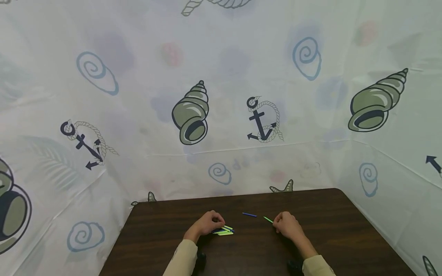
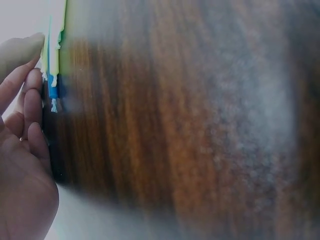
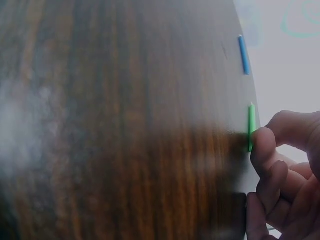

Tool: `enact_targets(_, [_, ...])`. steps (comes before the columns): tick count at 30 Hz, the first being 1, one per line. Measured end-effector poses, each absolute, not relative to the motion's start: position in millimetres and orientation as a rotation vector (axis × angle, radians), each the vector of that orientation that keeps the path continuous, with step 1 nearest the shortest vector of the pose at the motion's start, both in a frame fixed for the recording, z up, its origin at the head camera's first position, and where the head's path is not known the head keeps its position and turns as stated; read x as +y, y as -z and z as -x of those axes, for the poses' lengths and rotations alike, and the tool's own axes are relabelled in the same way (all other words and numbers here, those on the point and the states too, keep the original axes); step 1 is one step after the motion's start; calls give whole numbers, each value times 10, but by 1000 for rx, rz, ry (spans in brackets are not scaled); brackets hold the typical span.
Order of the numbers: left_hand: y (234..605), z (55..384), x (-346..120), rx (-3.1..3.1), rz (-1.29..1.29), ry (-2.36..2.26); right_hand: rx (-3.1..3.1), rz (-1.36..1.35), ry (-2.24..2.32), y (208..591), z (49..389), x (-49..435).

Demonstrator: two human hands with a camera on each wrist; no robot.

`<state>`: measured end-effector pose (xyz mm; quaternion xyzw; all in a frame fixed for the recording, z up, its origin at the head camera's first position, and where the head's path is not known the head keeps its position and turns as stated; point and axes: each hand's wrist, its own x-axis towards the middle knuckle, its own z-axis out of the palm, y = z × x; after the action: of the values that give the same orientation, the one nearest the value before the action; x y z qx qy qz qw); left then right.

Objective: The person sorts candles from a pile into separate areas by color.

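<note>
Small thin candles in yellow-green and blue, some with white wicks showing, lie in a loose pile (image 1: 226,232) on the brown table. My left hand (image 1: 206,223) is over the pile's left end, thumb and forefinger pinching at the candles; the fingertips partly hide which ones. In the left wrist view, a blue candle (image 2: 53,91) sticks out below the yellow ones. My right hand (image 1: 287,225) pinches the near end of a green candle (image 1: 268,219) between thumb and forefinger, low over the table. A single blue candle (image 1: 249,214) lies between the hands, farther back.
The dark wood-grain table (image 1: 255,253) has a rounded far right corner. A pale cloth (image 1: 235,165) printed with shells and anchors hangs behind it and along the sides. Dark objects (image 1: 294,267) sit under both wrists.
</note>
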<state>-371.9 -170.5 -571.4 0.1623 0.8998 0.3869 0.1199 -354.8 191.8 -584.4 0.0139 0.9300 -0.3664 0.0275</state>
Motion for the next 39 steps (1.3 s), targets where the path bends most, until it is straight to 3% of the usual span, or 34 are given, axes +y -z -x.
enact_targets(20, [5791,3759,-1776,2658,-490,-1107,2820,-15,1487,5906,3586,1832])
enact_targets(29, [5813,3742,-1793,2646,-481,-1125,2824,208,1578,5782,3530,1208])
enact_targets(39, [5795,3753,-1713,2652,-464,-1136,2755,463,1320,5657,3519,647])
